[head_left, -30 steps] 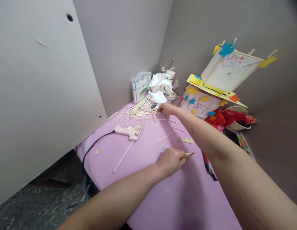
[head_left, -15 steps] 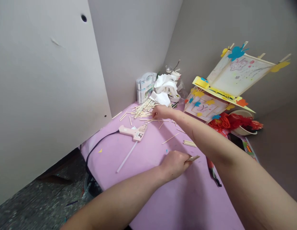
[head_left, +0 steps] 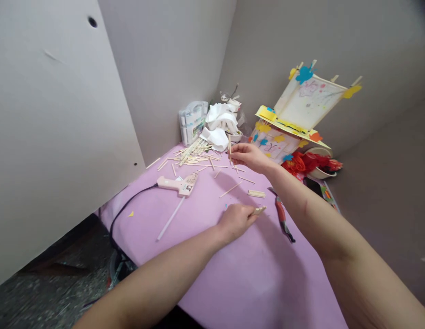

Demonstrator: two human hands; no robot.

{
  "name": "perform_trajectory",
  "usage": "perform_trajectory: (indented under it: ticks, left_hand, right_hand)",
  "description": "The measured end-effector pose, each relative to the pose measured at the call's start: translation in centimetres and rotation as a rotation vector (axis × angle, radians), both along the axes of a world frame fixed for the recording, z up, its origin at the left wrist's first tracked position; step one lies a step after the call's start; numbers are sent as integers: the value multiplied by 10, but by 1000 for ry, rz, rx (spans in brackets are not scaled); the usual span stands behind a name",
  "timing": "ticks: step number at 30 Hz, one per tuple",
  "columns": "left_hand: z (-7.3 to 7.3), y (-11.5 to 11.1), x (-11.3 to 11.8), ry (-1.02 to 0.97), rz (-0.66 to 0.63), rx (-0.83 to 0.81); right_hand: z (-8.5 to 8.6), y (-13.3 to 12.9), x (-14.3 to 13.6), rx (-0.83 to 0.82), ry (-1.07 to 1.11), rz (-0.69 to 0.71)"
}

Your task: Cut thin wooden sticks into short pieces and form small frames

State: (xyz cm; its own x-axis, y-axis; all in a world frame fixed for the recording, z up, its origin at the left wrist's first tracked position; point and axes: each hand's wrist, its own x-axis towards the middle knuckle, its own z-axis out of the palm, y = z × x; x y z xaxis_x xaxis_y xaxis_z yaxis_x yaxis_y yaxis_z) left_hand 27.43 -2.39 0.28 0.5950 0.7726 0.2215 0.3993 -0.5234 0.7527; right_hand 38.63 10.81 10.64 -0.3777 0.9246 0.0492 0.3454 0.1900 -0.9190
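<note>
My left hand (head_left: 237, 220) is closed around a small bunch of short wooden sticks (head_left: 259, 210), whose ends poke out past the thumb side. Farther back, my right hand (head_left: 247, 156) pinches a wooden stick (head_left: 229, 145) held upright above the table; whether it is one stick or more I cannot tell. Left of that hand lies a loose pile of wooden sticks (head_left: 195, 154). A neat row of short sticks (head_left: 256, 194) rests on the pink cloth just beyond my left hand.
A pale pink hot glue gun (head_left: 178, 184) with a glue stick and black cord lies left. Red-handled pliers (head_left: 280, 212) lie beside my right forearm. White tissue (head_left: 221, 119), a marker case (head_left: 193, 122) and a paper lantern (head_left: 308, 100) with paper butterflies stand at the back.
My right hand has lifted from the pile with a stick and moved right. The left hand still grips its bunch. The view has shifted, uncovering the pliers.
</note>
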Motion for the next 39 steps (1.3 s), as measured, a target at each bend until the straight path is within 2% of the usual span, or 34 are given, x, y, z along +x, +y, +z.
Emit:
perform_trajectory:
  ticks: [3,6,9,11,14,17,20,24,32,39]
  left_hand:
    - [0,1,2,-23,6,-3]
    - [1,1,4,-69,-6,-11]
    - [1,1,5,-67,-7,-21]
    - [1,0,6,-63,-3,-15]
    - [2,0,7,-78,-18,5]
    - [2,0,8,-78,-25,4]
    - [4,1,8,-73,-17,-10]
    - [5,1,8,-82,-32,-49]
    - [5,1,7,-116,-42,-93]
    - [5,2,8,-93,-21,-89]
  right_hand:
    - [3,-64,35,36,101,-146]
    - [-5,-132,60,156,73,-364]
    - [-27,-183,71,183,16,-523]
    - [-48,-202,70,149,-16,-556]
    - [-76,-209,63,139,-73,-569]
    - [-89,-206,57,202,-182,-570]
    - [-92,-203,54,280,-310,-573]
    - [-92,-203,53,300,-364,-588]
    - [-96,-205,48,290,-274,-630]
    - [-95,-206,48,307,-305,-636]
